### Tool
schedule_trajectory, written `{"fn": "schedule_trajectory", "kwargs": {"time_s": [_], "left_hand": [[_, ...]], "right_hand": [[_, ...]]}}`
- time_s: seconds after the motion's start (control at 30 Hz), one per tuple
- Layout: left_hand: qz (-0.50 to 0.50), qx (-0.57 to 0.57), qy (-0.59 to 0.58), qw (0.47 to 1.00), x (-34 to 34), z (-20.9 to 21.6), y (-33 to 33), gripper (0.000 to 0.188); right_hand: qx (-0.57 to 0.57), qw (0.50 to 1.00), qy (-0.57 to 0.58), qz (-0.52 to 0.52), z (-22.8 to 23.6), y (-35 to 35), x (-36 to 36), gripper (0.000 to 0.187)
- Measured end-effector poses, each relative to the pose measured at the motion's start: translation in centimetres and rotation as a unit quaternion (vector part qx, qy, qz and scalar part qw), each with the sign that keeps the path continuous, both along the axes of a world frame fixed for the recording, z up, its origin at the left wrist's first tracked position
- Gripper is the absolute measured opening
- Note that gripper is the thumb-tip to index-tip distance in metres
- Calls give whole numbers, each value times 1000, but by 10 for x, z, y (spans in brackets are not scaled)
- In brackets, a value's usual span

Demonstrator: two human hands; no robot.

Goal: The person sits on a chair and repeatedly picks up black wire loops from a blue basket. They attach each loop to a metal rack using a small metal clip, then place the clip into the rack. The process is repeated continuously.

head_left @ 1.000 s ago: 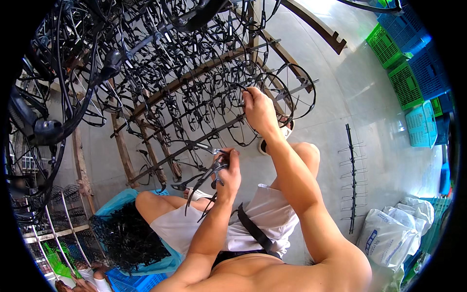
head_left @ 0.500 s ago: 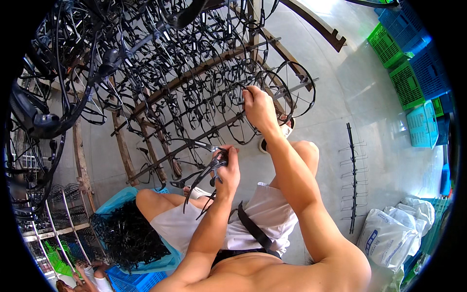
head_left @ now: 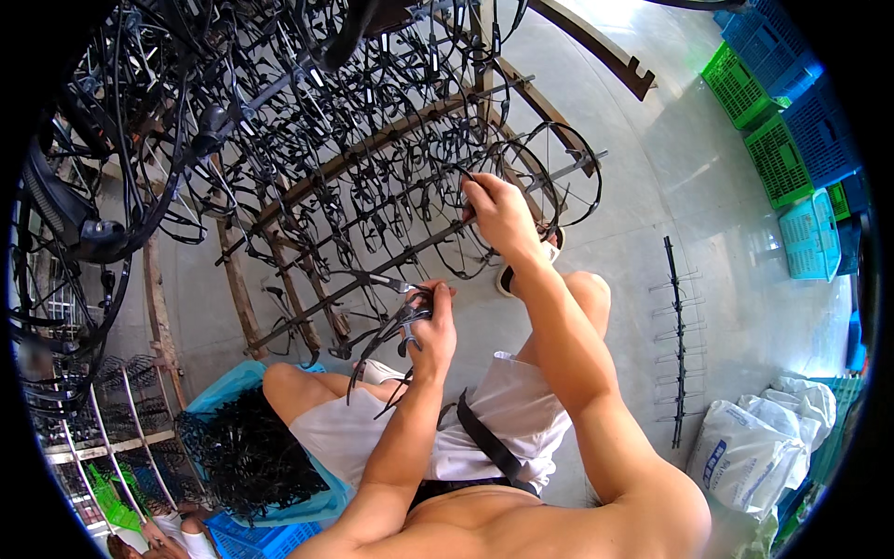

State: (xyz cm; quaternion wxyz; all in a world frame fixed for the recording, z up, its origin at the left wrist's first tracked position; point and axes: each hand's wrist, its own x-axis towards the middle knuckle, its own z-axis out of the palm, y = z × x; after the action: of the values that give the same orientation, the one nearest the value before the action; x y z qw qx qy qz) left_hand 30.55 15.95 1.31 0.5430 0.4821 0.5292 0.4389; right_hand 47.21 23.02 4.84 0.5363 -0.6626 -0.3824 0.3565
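My left hand [head_left: 432, 328] is closed around a bunch of thin black curved frames [head_left: 372, 326], whose arms stick out to the left and hang below the fingers. Farther up, my right hand [head_left: 501, 212] reaches to the near end of a metal rack [head_left: 410, 250]. Its thumb and fingertips pinch a thin black curved piece at a rod of that rack. Just right of those fingers are wide black hoop-like pieces [head_left: 599, 177]. Many similar black frames [head_left: 372, 121] hang in rows along the rods. The exact kind of piece cannot be made out.
A light-blue basket [head_left: 340, 498] heaped with black pieces stands by my left knee. A dark rod with side wires [head_left: 678, 340] lies on the floor at right. White bags [head_left: 745, 456], stacked green crates [head_left: 778, 163] and blue crates [head_left: 824, 130] line the right side. Another person [head_left: 177, 536] shows at lower left.
My right hand has shifted slightly down toward me, still pinching at the rack. The bunch in my left hand has turned a little; that hand stays nearly in place.
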Motion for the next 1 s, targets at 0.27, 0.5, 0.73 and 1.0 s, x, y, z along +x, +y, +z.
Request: {"fn": "schedule_trajectory", "kwargs": {"time_s": [0.27, 0.5, 0.73, 1.0], "left_hand": [[31, 4, -61, 998, 4, 12, 13, 17], [30, -31, -53, 998, 5, 24, 16, 16], [19, -19, -70, 997, 3, 20, 18, 17], [-8, -118, -162, 980, -11, 24, 9, 30]], "right_hand": [[74, 984, 122, 103, -25, -72, 4, 31], [120, 967, 217, 55, -47, -83, -5, 37], [131, 952, 274, -29, -54, -79, -20, 34], [121, 972, 168, -109, -35, -74, -39, 30]]}}
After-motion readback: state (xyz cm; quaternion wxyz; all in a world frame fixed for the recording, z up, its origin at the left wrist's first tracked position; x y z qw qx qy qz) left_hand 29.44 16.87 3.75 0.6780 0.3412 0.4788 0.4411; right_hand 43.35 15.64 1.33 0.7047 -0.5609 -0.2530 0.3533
